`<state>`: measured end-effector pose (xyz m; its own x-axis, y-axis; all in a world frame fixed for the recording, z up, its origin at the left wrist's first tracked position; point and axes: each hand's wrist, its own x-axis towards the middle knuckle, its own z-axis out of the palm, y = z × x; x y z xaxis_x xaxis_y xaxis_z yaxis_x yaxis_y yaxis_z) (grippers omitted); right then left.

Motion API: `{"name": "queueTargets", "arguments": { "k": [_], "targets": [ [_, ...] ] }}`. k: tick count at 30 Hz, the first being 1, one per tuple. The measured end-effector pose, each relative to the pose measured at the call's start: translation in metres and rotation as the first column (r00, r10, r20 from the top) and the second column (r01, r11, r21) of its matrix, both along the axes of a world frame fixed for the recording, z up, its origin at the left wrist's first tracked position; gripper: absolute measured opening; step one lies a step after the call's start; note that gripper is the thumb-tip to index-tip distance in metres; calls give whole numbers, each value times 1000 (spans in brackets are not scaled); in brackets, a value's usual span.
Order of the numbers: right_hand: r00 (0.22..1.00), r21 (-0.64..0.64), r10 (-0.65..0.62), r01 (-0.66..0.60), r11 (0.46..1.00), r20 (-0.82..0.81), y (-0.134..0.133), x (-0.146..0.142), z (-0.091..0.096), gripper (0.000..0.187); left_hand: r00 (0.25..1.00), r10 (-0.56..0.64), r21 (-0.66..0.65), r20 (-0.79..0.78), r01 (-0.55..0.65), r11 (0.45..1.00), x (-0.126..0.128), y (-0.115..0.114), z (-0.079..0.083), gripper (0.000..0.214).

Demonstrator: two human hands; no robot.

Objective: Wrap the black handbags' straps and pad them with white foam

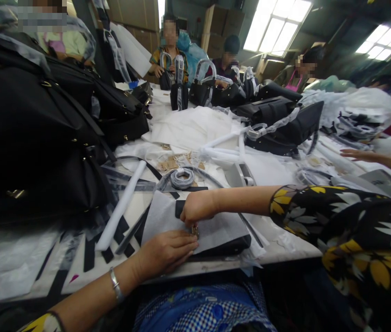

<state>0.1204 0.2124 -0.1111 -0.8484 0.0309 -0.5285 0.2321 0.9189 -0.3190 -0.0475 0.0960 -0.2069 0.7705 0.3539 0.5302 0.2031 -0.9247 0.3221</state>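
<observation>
Before me on the table lies a black handbag (230, 245), flat, its upper face mostly under a thin white sheet (162, 214). My left hand (169, 251) rests palm down on the near part of the sheet, its fingers stretched out beside a small gold-coloured metal clasp (194, 230). Just above that clasp, my right hand (198, 208) is closed in a fist with the fingertips pointing down; what they grip is hidden. A short black tab (179, 209) shows at the left of the fist. Past it sits a coil of plastic-wrapped strap (182, 178).
Large black handbags (26, 138) crowd the left side. A white foam tube (121, 207) lies left of my work. More bags (281, 120) with wrapped handles stand across the table. Several people work on the far side, and another person's arm (385, 161) reaches in from the right.
</observation>
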Motion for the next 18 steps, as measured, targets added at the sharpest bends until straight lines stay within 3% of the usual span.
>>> {"name": "queueTargets", "arguments": {
  "k": [5, 13, 16, 18],
  "targets": [
    [995, -118, 35, -46, 992, -96, 1, 13, 0, 12, 1000, 9, -15, 23, -9, 1000, 0, 0, 0, 36],
    [1000, -166, -9, 7, 986, -17, 5, 8, 0, 14, 999, 18, -54, 50, -15, 998, 2, -1, 4, 37],
    [999, -141, 25, -30, 990, -39, 6, 3, 1, 15, 998, 18, -55, 60, -15, 998, 1, -1, 4, 37],
    [991, -78, 112, -118, 990, -78, 6, 3, 3, 17, 998, 18, -59, 61, -14, 998, 1, -1, 4, 37]
  ]
}}
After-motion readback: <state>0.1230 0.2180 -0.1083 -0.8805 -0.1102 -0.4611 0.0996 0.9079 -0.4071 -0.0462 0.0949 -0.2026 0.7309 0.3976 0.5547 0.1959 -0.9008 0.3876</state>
